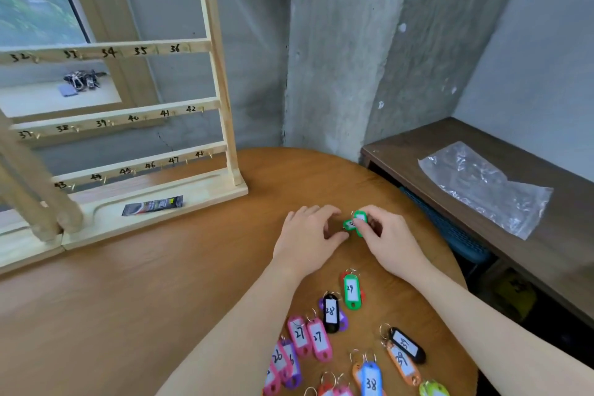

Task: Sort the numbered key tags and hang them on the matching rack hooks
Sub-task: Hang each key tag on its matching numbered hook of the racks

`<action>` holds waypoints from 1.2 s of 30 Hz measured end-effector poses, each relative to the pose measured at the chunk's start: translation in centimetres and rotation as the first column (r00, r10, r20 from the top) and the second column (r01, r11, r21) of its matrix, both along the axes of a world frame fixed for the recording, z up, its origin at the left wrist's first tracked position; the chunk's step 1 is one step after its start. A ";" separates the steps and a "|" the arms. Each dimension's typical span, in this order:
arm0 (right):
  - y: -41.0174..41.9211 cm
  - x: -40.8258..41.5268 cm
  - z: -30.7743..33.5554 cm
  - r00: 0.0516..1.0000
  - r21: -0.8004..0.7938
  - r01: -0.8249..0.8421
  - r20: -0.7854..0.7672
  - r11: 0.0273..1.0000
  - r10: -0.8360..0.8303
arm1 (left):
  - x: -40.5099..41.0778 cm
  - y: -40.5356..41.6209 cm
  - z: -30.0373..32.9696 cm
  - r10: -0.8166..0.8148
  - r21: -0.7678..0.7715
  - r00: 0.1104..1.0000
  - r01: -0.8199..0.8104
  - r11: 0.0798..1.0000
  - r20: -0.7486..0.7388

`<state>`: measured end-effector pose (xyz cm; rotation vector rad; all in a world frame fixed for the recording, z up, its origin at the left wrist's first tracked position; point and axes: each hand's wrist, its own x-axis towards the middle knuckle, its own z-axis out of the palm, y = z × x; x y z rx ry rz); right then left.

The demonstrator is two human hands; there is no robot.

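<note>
Tags [355,223], green, crossed, pinched by right hand [387,239], left hand [308,236] beside.

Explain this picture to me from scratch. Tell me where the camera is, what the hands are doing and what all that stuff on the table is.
There is no machine here. The one picture comes from a camera worn on a person's head, looking forward and down at their own two bare hands.

The right hand pinches green key tags; their numbers cannot be read. The left hand rests beside them with curled fingers, its thumb near the tags; its grip on them is unclear.

On the round wooden table, nearer the person, numbered plastic key tags lie sorted: a green 29 tag, a black 28 tag, two pink 27 tags, a blue 38 tag and others.

At the left stands a wooden rack with hand-numbered hooks, all bare in this view. A clear plastic bag lies on the side bench.
</note>
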<state>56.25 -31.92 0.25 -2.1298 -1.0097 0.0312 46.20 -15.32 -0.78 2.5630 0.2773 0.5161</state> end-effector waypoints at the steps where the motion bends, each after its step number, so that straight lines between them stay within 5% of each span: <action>1: 0.0 0.0 0.0 1.000 0.019 0.006 -0.002 1.000 -0.006 | 0.0 -0.2 0.0 0.001 0.047 1.000 -0.001 0.999 -0.004; 6: 0.1 0.3 -0.1 0.997 0.085 0.045 -0.059 0.995 -0.040 | 0.1 -0.7 0.0 -0.001 0.179 0.999 -0.006 0.984 0.038; 17: 0.2 0.3 -0.2 0.991 0.048 0.119 -0.070 0.992 -0.116 | -0.1 -0.9 -0.2 -0.061 0.139 0.991 0.043 0.989 0.121; 22: 0.3 0.8 -0.8 0.993 0.000 0.122 -0.010 0.993 -0.122 | -0.1 0.1 0.4 0.060 -0.347 0.996 -0.032 0.937 0.072; 27: 0.3 0.2 -1.0 0.990 -0.085 0.130 0.067 0.988 -0.125 | -1.6 0.7 2.1 0.041 -0.557 0.999 -0.043 0.829 -0.016; 36: 5.2 -6.3 4.0 0.993 -0.038 0.057 0.108 0.998 -0.053 | -12.7 8.8 9.9 0.324 -0.442 0.946 -0.300 0.845 -0.024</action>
